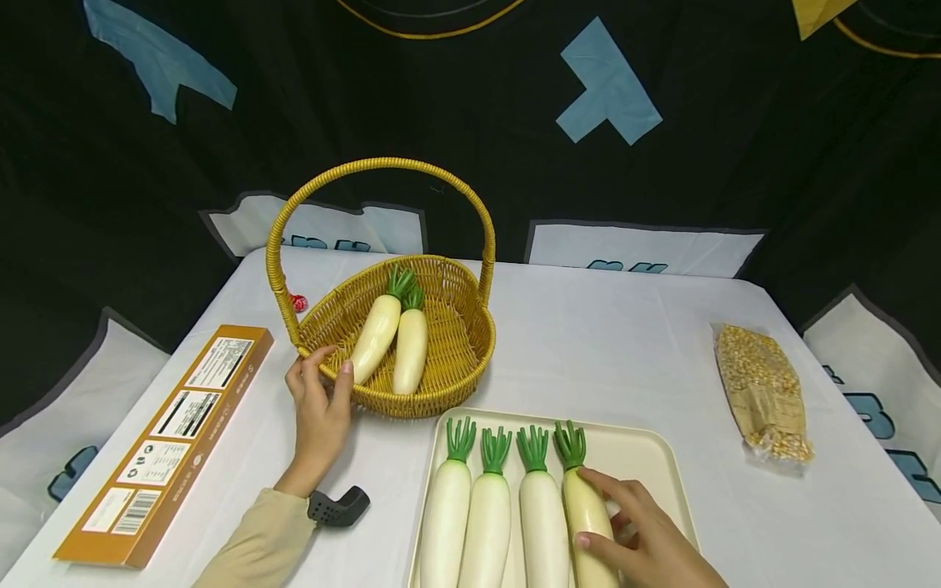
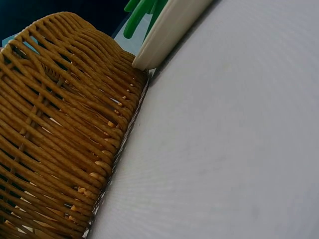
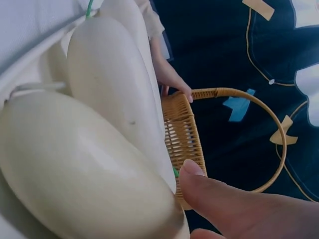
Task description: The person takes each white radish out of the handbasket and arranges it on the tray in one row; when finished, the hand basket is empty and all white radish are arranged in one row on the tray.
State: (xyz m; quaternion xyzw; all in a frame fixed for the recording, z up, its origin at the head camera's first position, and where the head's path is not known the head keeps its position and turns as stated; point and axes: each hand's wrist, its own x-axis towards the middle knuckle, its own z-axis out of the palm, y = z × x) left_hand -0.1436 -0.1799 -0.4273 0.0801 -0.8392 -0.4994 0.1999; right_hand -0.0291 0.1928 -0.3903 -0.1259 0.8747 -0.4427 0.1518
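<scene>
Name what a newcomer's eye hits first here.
Probably the tall-handled wicker basket, centre-left in the head view, with two white radishes inside and the left hand gripping its rim. Nearer and further right, three more radishes lie on a cream tray, and the right hand holds a fourth beside them.

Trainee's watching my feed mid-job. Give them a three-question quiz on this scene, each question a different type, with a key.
1. Count: how many radishes lie in the basket?
2. Multiple choice: where is the left hand?
A) on the box
B) on the basket's rim
C) on the bag
3. Fill the gap: seen from the head camera, the right hand grips the ____ radish of the four on the tray.

Key: 1. two; 2. B; 3. rightmost
</scene>
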